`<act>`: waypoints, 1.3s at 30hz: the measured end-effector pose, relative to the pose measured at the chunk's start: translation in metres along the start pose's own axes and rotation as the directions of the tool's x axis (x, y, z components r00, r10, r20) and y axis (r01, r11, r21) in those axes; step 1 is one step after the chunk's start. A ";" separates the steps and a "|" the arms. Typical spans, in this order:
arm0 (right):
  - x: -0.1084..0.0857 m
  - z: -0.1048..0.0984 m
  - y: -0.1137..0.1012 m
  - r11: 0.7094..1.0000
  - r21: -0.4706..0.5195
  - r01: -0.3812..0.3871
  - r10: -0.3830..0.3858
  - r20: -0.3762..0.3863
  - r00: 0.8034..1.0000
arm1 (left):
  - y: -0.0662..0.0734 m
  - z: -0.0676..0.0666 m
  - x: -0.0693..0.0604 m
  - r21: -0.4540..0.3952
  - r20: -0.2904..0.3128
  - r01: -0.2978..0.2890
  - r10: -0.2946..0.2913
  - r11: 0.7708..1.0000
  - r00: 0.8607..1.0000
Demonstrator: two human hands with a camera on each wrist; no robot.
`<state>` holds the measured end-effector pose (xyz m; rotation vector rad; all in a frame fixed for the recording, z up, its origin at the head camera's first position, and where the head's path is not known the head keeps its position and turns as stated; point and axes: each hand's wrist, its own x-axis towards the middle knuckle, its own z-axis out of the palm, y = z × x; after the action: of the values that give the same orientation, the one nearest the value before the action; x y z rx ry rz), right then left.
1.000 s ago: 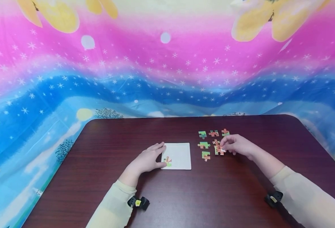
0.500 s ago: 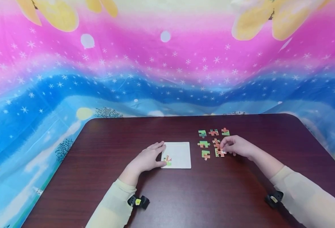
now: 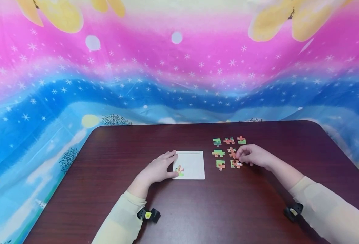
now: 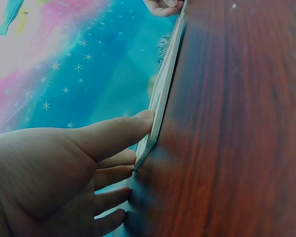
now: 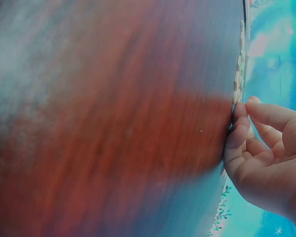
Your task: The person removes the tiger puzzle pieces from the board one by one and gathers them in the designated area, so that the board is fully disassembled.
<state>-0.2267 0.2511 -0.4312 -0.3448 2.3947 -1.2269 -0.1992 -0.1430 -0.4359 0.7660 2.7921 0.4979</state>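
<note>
In the head view a shallow white puzzle tray (image 3: 194, 166) lies on the table, with a small green and orange puzzle piece (image 3: 180, 170) in its near left corner. My left hand (image 3: 158, 168) holds the tray's left side; in the left wrist view the thumb (image 4: 145, 116) rests over its edge. To the right, several puzzle pieces lie in loose rows. My right hand (image 3: 254, 156) pinches at the right edge of an orange piece (image 3: 232, 153), partly hidden by its fingertips. Another orange piece (image 3: 235, 164) lies just below, apart from it.
The dark wooden table (image 3: 197, 210) runs back to a colourful snowflake-patterned cloth (image 3: 179, 67). Green pieces (image 3: 218, 153) lie between the tray and my right hand, and another row with an orange piece (image 3: 229, 140) lies farther back.
The lower orange piece has shifted toward me, leaving a gap below the one at my right fingertips. Both hands stay nearly in place, and the view has tilted slightly.
</note>
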 end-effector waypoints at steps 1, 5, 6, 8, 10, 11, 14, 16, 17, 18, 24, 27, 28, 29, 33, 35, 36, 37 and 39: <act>0.000 0.000 0.000 1.000 -0.002 0.001 -0.001 0.001 1.000 | 0.000 0.000 0.000 -0.001 0.001 0.001 -0.001 1.000 1.000; 0.000 -0.001 0.001 1.000 0.000 0.003 -0.003 0.001 1.000 | 0.000 0.000 0.000 -0.001 0.008 0.006 -0.006 1.000 1.000; 0.000 -0.001 0.001 1.000 0.004 0.001 -0.001 0.001 1.000 | 0.000 0.000 0.001 0.001 0.009 0.006 -0.006 1.000 1.000; 0.000 -0.001 0.000 1.000 0.008 0.001 -0.001 0.002 1.000 | 0.000 0.000 0.001 0.002 0.010 0.007 -0.007 1.000 1.000; 0.000 -0.001 -0.001 1.000 0.012 -0.005 0.005 0.000 1.000 | 0.000 0.000 0.001 0.003 0.009 0.008 -0.008 1.000 1.000; 0.000 -0.002 -0.001 1.000 0.011 -0.006 0.006 0.000 1.000 | 0.000 0.000 0.001 0.003 0.007 0.008 -0.008 1.000 1.000; 0.000 -0.002 -0.004 1.000 0.013 -0.007 0.007 0.002 1.000 | -0.001 0.000 0.001 0.007 0.006 0.008 -0.008 1.000 1.000; -0.001 -0.002 -0.005 1.000 0.017 -0.009 0.009 0.002 1.000 | -0.001 0.000 0.001 0.009 0.005 0.007 -0.007 1.000 1.000; -0.001 -0.002 -0.006 1.000 0.019 -0.007 0.007 0.004 1.000 | -0.001 0.000 0.001 0.009 0.005 0.006 -0.006 1.000 1.000; -0.002 -0.002 -0.006 1.000 0.021 -0.007 0.007 0.004 1.000 | -0.001 0.000 0.001 0.008 0.006 0.005 -0.006 1.000 1.000; -0.005 -0.003 -0.013 0.999 0.040 0.012 -0.012 0.004 1.000 | 0.000 0.000 0.000 0.000 0.004 0.004 -0.004 1.000 1.000; -0.007 -0.004 -0.016 0.998 0.051 0.029 -0.028 -0.001 1.000 | 0.000 0.000 0.000 0.000 0.004 0.005 -0.005 1.000 1.000; -0.007 -0.004 -0.017 0.998 0.053 0.030 -0.030 -0.007 1.000 | 0.000 0.000 0.000 0.000 0.005 0.005 -0.005 1.000 1.000; -0.007 -0.005 -0.018 0.998 0.053 0.031 -0.030 -0.011 0.999 | 0.000 0.000 0.000 -0.001 0.005 0.005 -0.005 1.000 1.000; -0.009 -0.007 -0.024 0.998 0.054 0.043 -0.042 -0.031 0.999 | 0.000 0.000 0.000 -0.008 0.007 0.006 -0.006 1.000 1.000; -0.009 -0.008 -0.027 0.997 0.057 0.049 -0.047 -0.041 0.998 | 0.000 0.001 0.000 -0.007 0.006 0.010 -0.010 1.000 1.000; -0.009 -0.008 -0.029 0.997 0.061 0.056 -0.053 -0.044 0.998 | 0.000 0.001 0.000 -0.007 0.005 0.012 -0.012 1.000 1.000; -0.009 -0.009 -0.031 0.996 0.064 0.061 -0.058 -0.046 0.997 | 0.000 0.001 0.001 -0.006 0.004 0.013 -0.013 1.000 1.000; -0.008 -0.010 -0.034 0.996 0.061 0.072 -0.069 -0.053 0.996 | 0.000 0.002 0.001 -0.004 0.002 0.015 -0.015 1.000 1.000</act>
<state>-0.2234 0.2416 -0.3966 -0.3859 2.3992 -1.3550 -0.1996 -0.1425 -0.4376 0.7441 2.7922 0.4995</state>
